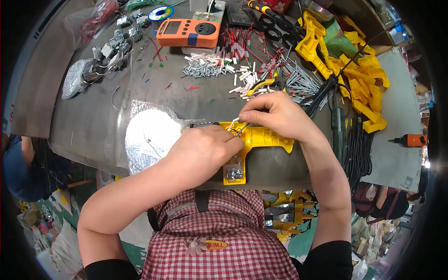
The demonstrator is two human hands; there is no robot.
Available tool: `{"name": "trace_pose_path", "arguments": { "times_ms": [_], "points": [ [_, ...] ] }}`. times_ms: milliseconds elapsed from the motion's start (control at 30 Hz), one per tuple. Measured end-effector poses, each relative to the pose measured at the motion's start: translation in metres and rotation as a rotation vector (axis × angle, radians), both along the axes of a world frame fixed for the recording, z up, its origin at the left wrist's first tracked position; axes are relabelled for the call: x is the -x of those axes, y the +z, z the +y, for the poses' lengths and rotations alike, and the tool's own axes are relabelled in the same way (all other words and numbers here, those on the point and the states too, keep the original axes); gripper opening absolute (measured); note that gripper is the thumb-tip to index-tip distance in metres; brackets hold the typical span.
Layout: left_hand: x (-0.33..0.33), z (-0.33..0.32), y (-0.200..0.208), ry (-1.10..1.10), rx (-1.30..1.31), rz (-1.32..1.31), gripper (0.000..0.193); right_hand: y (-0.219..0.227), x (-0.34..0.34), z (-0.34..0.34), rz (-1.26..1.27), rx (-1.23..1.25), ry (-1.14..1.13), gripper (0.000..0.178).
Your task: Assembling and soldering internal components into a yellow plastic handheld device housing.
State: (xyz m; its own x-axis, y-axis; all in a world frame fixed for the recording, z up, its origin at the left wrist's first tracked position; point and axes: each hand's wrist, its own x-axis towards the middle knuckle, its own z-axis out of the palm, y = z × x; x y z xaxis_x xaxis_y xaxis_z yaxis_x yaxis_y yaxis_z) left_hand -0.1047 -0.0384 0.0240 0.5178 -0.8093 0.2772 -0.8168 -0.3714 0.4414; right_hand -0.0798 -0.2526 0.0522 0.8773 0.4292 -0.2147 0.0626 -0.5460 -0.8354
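A yellow plastic housing half (269, 138), shaped like a pistol-grip tool, lies near the table's front edge. Silvery metal parts (233, 173) sit in its lower end, and thin blue and other coloured wires (241, 130) rise from its upper part. My left hand (205, 148) is closed over the housing's left side beside these wires; what its fingertips hold is hidden. Thumb and forefinger of my right hand (276, 113) pinch a small white sleeve (234, 121) just above the wires. A bright round patch of bubble wrap (151, 135) lies left of my left hand.
An orange multimeter (189, 32) stands at the back. Before it lie screws (205, 66), white sleeves (249, 80), red-wired parts (238, 44) and yellow-handled pliers (261, 86). Yellow housings (366, 84) pile up at right, near black cables (359, 149). Metal parts (114, 49) lie back left.
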Motion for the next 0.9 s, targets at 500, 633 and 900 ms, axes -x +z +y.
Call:
{"name": "trace_pose_path", "arguments": {
  "times_ms": [500,633,900],
  "points": [
    [0.0,-0.001,0.0,0.025,-0.026,-0.017,0.019,0.01,0.013,0.004,-0.064,0.154,0.02,0.019],
    [0.0,-0.002,0.002,0.013,0.0,-0.013,0.018,-0.013,0.025,0.012,-0.471,0.276,-0.028,0.012],
    [0.0,0.0,0.003,0.012,-0.008,0.009,0.019,-0.01,0.03,0.007,-0.374,0.05,-0.187,0.01]
  ]
}}
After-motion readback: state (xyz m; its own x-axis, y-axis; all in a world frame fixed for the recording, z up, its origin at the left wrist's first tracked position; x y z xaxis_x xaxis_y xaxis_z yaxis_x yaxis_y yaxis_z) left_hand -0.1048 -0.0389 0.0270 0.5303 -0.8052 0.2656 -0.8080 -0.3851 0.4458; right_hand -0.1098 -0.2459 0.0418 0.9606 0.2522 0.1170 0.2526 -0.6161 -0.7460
